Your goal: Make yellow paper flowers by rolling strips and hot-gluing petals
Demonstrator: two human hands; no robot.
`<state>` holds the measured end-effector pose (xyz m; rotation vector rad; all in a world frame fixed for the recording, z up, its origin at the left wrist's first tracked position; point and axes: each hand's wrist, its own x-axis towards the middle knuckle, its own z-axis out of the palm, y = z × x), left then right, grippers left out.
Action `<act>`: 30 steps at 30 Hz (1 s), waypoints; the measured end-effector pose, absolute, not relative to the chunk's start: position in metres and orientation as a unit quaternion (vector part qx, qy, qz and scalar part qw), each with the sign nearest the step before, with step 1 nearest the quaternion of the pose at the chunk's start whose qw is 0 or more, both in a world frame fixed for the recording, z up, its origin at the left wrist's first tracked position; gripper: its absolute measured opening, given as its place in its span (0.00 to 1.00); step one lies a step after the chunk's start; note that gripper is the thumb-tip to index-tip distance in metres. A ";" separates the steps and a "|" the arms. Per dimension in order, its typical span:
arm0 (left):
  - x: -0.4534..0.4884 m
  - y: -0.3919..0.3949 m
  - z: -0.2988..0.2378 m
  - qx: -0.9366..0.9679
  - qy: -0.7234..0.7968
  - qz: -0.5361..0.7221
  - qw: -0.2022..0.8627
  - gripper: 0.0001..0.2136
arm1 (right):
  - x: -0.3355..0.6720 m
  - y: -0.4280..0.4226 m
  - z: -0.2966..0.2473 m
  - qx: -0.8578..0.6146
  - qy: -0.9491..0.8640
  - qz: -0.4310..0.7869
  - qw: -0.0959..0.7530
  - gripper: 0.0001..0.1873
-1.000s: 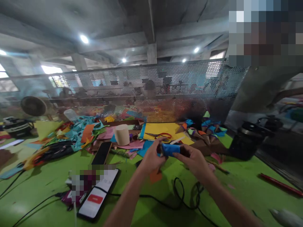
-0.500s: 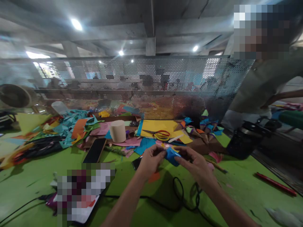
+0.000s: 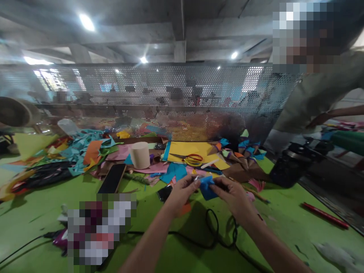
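Note:
Both hands are raised over the green table, pinching a small blue piece (image 3: 207, 191) between them. It looks like paper, squarish with a shiny part near the left thumb. My left hand (image 3: 180, 192) has thumb and fingers closed on its left side. At its upper right edge, my right hand (image 3: 231, 193) grips with thumb and fingertips. Just beyond the hands lie scissors (image 3: 192, 160) with red and yellow handles, on yellow sheets (image 3: 182, 148). A small black object (image 3: 164, 193) rests by my left wrist, and an orange scrap (image 3: 183, 209) shows below it.
A black cable (image 3: 196, 245) loops below my forearms. To the left are a phone (image 3: 112, 179), a beige roll (image 3: 140, 155) and teal paper scraps (image 3: 82, 148). A red pen (image 3: 325, 216) and a black container (image 3: 287, 167) lie rightward, near another person (image 3: 309, 94). A perforated panel (image 3: 142, 87) stands behind.
The blue piece has turned and now shows a flatter, squarer face. My right fingers have shifted to its upper edge. The view has moved slightly; both hands keep their hold.

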<state>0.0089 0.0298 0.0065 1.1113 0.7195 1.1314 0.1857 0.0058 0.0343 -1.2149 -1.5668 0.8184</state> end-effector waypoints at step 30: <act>0.020 0.009 0.007 0.775 0.427 0.463 -0.056 0.11 | 0.177 -0.002 0.037 -0.453 -0.495 0.524 0.525 0.13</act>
